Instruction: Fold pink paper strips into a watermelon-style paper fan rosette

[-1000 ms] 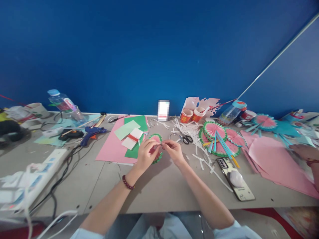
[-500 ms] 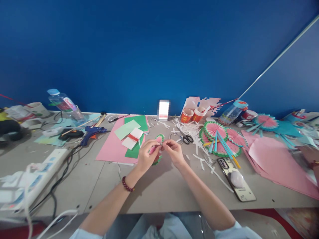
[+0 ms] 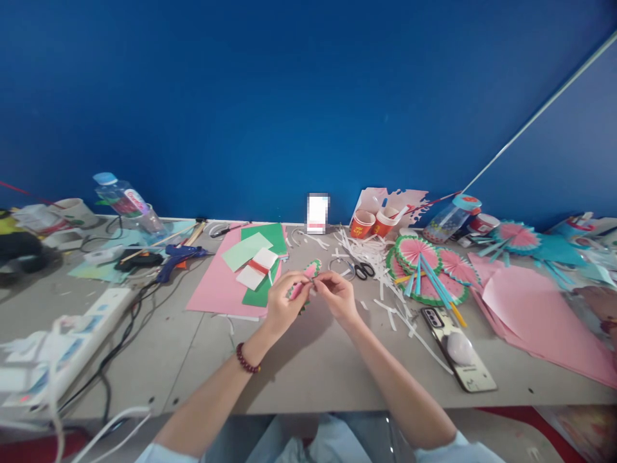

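A pleated paper piece (image 3: 313,267), pink with a zigzag green edge like a watermelon slice, is held above the table in front of me. My left hand (image 3: 285,301) is closed round it and hides most of it. My right hand (image 3: 338,297) pinches with thumb and forefinger right beside the left fingertips. Whatever lies between the right fingertips is too small to make out. Under and behind the left hand lie pink paper (image 3: 212,283), green paper (image 3: 255,296) and a small white pad with a red band (image 3: 260,267).
Scissors (image 3: 362,270) and white paper strips (image 3: 393,315) lie right of my hands. Watermelon fans (image 3: 417,254), a phone (image 3: 460,350) and pink sheets (image 3: 535,315) are further right, with another person's hand (image 3: 595,302). Leftward are a glue gun (image 3: 178,257) and power strip (image 3: 91,328).
The pleated paper has turned slightly between my fingers, and less of its lower part shows below my left hand. Both hands stay in almost the same place.
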Action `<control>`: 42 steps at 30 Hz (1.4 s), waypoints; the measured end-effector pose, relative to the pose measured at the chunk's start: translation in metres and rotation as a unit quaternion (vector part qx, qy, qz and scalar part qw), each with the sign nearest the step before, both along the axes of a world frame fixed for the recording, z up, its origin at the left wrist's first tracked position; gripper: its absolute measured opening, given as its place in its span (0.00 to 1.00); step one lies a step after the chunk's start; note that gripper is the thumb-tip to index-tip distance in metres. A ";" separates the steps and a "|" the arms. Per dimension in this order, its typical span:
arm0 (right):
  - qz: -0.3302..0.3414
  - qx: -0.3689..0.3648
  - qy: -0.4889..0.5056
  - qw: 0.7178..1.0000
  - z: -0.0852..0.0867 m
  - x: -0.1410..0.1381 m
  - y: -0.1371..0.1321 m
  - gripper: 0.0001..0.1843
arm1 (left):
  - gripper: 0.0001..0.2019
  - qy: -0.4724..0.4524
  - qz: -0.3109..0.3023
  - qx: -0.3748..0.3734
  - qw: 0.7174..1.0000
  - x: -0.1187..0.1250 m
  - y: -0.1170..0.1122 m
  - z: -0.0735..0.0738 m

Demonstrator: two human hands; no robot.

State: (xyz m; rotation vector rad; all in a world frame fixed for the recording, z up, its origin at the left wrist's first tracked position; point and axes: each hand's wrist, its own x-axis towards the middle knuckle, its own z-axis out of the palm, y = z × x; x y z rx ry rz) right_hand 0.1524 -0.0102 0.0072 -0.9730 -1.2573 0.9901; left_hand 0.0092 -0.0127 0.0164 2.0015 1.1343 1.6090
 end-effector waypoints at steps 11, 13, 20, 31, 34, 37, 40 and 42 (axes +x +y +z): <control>-0.076 0.124 -0.146 0.979 0.008 -0.003 -0.007 0.04 | 0.03 0.010 0.011 0.004 1.000 0.000 -0.002 0.006; -0.086 0.139 -0.156 0.974 0.011 -0.004 -0.009 0.04 | 0.03 0.011 0.014 0.004 1.000 0.000 -0.002 0.005; -0.089 0.119 -0.162 0.976 0.015 -0.006 -0.012 0.05 | 0.05 0.030 0.009 0.013 0.999 -0.001 -0.003 0.002; -0.108 0.137 -0.163 0.971 0.010 -0.006 -0.011 0.05 | 0.05 0.025 0.010 -0.001 1.000 0.000 -0.003 0.003; -0.113 0.141 -0.160 0.970 0.011 -0.007 -0.012 0.05 | 0.04 0.006 0.023 -0.016 1.000 0.001 -0.004 0.003; -0.117 0.139 -0.165 0.969 0.010 -0.008 -0.013 0.05 | 0.02 0.006 0.022 -0.021 0.999 0.002 -0.005 0.003; -0.121 0.142 -0.173 0.967 0.008 -0.009 -0.014 0.04 | 0.03 0.026 0.022 0.002 0.999 0.002 -0.005 0.003; -0.126 0.143 -0.178 0.965 0.007 -0.009 -0.015 0.05 | 0.03 0.045 0.034 0.029 0.998 0.002 -0.006 0.003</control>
